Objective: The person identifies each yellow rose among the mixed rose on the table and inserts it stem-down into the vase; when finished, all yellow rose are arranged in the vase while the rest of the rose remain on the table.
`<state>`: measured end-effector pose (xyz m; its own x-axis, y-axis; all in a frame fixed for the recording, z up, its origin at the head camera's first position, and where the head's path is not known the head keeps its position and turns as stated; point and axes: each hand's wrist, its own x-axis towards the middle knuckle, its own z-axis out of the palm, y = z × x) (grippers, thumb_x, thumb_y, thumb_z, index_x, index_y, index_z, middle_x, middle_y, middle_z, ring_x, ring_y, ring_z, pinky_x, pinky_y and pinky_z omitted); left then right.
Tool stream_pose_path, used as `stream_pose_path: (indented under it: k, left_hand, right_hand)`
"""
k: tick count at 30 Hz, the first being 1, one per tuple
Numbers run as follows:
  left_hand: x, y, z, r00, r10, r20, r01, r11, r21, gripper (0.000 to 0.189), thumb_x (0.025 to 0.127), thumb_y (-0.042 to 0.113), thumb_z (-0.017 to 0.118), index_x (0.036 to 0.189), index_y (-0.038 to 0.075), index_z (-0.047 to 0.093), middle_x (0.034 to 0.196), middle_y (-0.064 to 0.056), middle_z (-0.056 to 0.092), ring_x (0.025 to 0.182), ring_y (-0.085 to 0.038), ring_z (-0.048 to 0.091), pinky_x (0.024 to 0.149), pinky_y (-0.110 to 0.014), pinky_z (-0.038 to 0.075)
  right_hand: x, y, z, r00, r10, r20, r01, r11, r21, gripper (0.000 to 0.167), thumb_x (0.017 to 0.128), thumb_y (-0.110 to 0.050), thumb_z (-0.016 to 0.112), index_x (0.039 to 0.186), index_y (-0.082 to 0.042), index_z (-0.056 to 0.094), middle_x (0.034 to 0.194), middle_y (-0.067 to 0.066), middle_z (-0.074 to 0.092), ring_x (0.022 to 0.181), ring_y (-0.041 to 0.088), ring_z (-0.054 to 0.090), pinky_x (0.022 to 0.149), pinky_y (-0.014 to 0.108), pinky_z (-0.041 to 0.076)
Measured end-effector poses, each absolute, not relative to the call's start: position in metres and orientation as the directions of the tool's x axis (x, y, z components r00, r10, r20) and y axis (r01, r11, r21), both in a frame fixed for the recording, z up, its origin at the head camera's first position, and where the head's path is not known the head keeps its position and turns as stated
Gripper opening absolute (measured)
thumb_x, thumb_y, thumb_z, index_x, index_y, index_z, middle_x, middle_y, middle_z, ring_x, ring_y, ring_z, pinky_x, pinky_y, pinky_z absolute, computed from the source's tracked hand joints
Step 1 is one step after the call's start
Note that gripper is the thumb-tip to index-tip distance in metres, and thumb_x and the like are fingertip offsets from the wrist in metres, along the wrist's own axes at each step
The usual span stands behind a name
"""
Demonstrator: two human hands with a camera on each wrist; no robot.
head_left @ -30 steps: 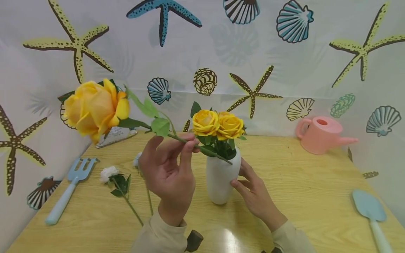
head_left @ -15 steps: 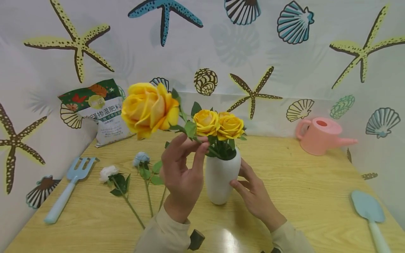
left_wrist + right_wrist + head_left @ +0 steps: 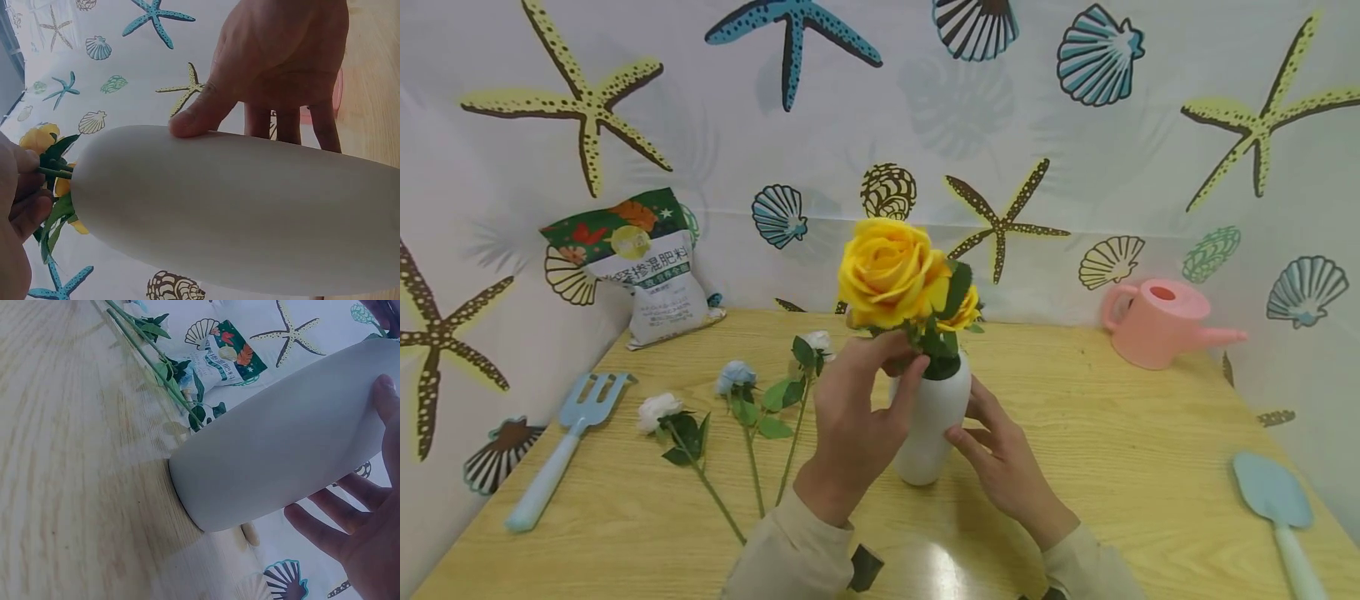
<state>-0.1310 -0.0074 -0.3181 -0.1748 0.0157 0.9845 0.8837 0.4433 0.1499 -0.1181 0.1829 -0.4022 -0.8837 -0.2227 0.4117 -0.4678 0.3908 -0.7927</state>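
My left hand (image 3: 865,417) pinches the stem of a large yellow rose (image 3: 891,271) right at the mouth of the white vase (image 3: 925,446). In the left wrist view, the green stem (image 3: 59,173) runs from those fingers into the opening. More yellow roses stand in the vase; one (image 3: 964,310) shows behind the held bloom, which hides the rest. My right hand (image 3: 1011,467) grips the vase from its right side. Its thumb (image 3: 386,400) lies on one face and the other fingers reach round the back. The vase stands upright on the wooden table.
Left of the vase lie a white rose (image 3: 658,412), a blue rose (image 3: 736,379) and another white flower (image 3: 816,340). A blue hand fork (image 3: 568,442) and a fertilizer bag (image 3: 662,283) are farther left. At right are a pink watering can (image 3: 1157,325) and a blue trowel (image 3: 1273,492).
My left hand has carried the yellow rose rightward to the vase, its bloom turning from sideways to upright and its stem end entering the mouth. My right hand has stayed on the vase.
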Motion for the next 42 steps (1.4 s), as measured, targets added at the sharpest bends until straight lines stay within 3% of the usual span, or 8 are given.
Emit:
stream_pose_path:
  k: [4, 10, 16, 19, 22, 31, 37, 42]
  left_hand:
    - [-0.128, -0.009, -0.320, -0.254, 0.085, 0.963, 0.833, 0.525, 0.173, 0.031, 0.087, 0.003, 0.077, 0.112, -0.004, 0.061, 0.085, -0.009, 0.070, 0.067, -0.019, 0.057, 0.059, -0.025, 0.051]
    - [-0.123, -0.014, -0.314, -0.313, 0.073, 0.947, 0.836, 0.495, 0.237, 0.030, 0.080, 0.000, 0.077, 0.104, -0.005, 0.061, 0.085, -0.012, 0.067, 0.069, -0.021, 0.062, 0.059, -0.028, 0.051]
    - [-0.115, -0.017, -0.305, -0.315, -0.020, 0.949, 0.896, 0.323, 0.304, 0.024, 0.084, 0.003, 0.066, 0.103, -0.008, 0.059, 0.086, -0.015, 0.064, 0.070, -0.023, 0.062, 0.060, -0.029, 0.051]
    - [-0.112, -0.014, -0.302, -0.310, -0.041, 0.950, 0.894, 0.328, 0.306, 0.029, 0.092, 0.017, 0.067, 0.104, -0.008, 0.060, 0.084, -0.014, 0.064, 0.068, -0.022, 0.061, 0.058, -0.027, 0.051]
    - [-0.110, -0.010, -0.300, -0.314, -0.066, 0.947, 0.871, 0.376, 0.315, 0.037, 0.093, 0.028, 0.072, 0.103, -0.007, 0.063, 0.080, -0.012, 0.064, 0.063, -0.021, 0.059, 0.054, -0.025, 0.048]
    - [-0.113, -0.006, -0.305, -0.337, -0.040, 0.941, 0.836, 0.448, 0.318, 0.019, 0.077, -0.008, 0.078, 0.090, -0.005, 0.065, 0.067, -0.009, 0.057, 0.055, -0.017, 0.050, 0.050, -0.022, 0.044]
    - [-0.117, 0.000, -0.312, -0.330, 0.003, 0.944, 0.815, 0.505, 0.283, 0.024, 0.077, -0.004, 0.083, 0.084, -0.002, 0.060, 0.062, -0.007, 0.053, 0.051, -0.015, 0.045, 0.047, -0.022, 0.041]
    - [-0.118, 0.002, -0.316, -0.323, 0.000, 0.946, 0.813, 0.512, 0.278, 0.034, 0.077, -0.005, 0.083, 0.097, -0.005, 0.056, 0.066, -0.009, 0.060, 0.048, -0.015, 0.048, 0.045, -0.021, 0.042]
  right_hand:
    - [-0.117, 0.183, -0.403, -0.872, -0.224, 0.434, -0.489, 0.395, -0.778, 0.070, 0.096, -0.006, 0.065, 0.158, -0.016, 0.033, 0.141, 0.016, 0.058, 0.121, 0.024, 0.062, 0.092, 0.043, 0.058]
    - [-0.117, 0.183, -0.402, -0.884, -0.222, 0.412, -0.468, 0.407, -0.784, 0.070, 0.097, -0.008, 0.065, 0.158, -0.017, 0.031, 0.144, 0.016, 0.056, 0.123, 0.033, 0.061, 0.093, 0.047, 0.057]
    - [-0.117, 0.183, -0.402, -0.891, -0.219, 0.397, -0.453, 0.411, -0.791, 0.071, 0.097, -0.009, 0.065, 0.158, -0.018, 0.031, 0.144, 0.016, 0.057, 0.123, 0.034, 0.061, 0.094, 0.049, 0.056]
    - [-0.118, 0.182, -0.402, -0.886, -0.222, 0.406, -0.463, 0.406, -0.788, 0.070, 0.097, -0.009, 0.065, 0.158, -0.019, 0.031, 0.142, 0.015, 0.058, 0.122, 0.032, 0.061, 0.093, 0.049, 0.057]
    - [-0.118, 0.182, -0.402, -0.878, -0.227, 0.422, -0.479, 0.392, -0.785, 0.070, 0.097, -0.008, 0.065, 0.158, -0.018, 0.032, 0.140, 0.015, 0.060, 0.121, 0.028, 0.062, 0.092, 0.047, 0.057]
    - [-0.119, 0.182, -0.400, -0.880, -0.229, 0.417, -0.475, 0.401, -0.783, 0.071, 0.096, -0.008, 0.066, 0.158, -0.017, 0.032, 0.142, 0.016, 0.058, 0.121, 0.032, 0.062, 0.092, 0.044, 0.057]
    - [-0.120, 0.183, -0.403, -0.869, -0.227, 0.440, -0.495, 0.408, -0.767, 0.070, 0.097, -0.006, 0.064, 0.158, -0.016, 0.031, 0.140, 0.017, 0.060, 0.120, 0.033, 0.063, 0.091, 0.044, 0.058]
    - [-0.118, 0.184, -0.402, -0.877, -0.223, 0.426, -0.481, 0.412, -0.774, 0.070, 0.098, -0.007, 0.064, 0.159, -0.016, 0.031, 0.139, 0.017, 0.060, 0.120, 0.035, 0.063, 0.091, 0.048, 0.058]
